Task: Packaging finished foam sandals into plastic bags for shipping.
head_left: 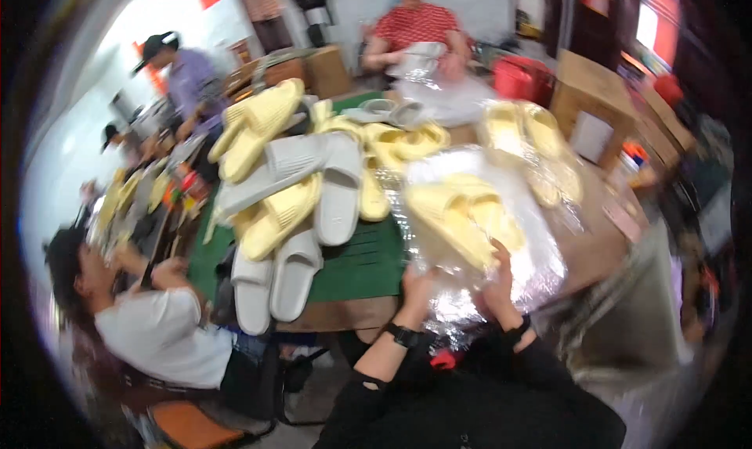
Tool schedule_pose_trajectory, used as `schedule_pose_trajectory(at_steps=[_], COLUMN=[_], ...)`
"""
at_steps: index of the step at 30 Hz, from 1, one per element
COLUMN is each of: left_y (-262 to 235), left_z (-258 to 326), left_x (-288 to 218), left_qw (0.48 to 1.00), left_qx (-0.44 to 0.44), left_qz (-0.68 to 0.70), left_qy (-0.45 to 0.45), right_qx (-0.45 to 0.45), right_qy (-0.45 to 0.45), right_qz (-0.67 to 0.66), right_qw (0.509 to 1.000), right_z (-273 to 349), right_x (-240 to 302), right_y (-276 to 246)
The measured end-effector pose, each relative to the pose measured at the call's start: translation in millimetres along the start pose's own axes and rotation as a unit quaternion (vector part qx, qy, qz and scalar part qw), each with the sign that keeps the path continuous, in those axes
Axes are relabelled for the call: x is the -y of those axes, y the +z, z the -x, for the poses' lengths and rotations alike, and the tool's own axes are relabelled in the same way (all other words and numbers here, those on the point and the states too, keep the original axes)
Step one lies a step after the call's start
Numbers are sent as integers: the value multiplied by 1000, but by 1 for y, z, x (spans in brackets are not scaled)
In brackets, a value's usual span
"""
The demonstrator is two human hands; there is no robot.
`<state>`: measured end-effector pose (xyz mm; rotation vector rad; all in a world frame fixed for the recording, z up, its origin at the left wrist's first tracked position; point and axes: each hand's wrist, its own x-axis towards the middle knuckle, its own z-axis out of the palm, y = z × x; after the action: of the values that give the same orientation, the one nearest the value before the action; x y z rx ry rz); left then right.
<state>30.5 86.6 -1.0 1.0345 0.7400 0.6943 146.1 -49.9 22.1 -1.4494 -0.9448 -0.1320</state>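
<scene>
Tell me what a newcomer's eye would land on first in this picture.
The heap of pale yellow and grey slide sandals fills the middle of the table, over a green mat. Just right of it, the left hand and right hand grip a shiny clear plastic bag holding a yellow pair. At the far end, a person in a red top handles another bag.
</scene>
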Motion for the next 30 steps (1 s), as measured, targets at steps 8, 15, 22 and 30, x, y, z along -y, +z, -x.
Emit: schedule_pose_trajectory(at_steps=[8,15,22,30], left_y=[5,10,4,45], left_z=[7,14,18,63], left_x=[-6,-20,-40,-80], left_qw=[1000,998,994,934], left_qx=[14,58,-4,-120], left_qz=[7,8,-80,-301], left_qy=[18,-29,-81,153], right_qx=[-142,-474,-539,-452], right_qy=[8,80,4,195], right_qz=[180,30,232,551], right_qw=[973,876,810,674], right_z=[13,22,52,125], right_x=[52,81,113,63], right_y=[-103,-198,-274,-315])
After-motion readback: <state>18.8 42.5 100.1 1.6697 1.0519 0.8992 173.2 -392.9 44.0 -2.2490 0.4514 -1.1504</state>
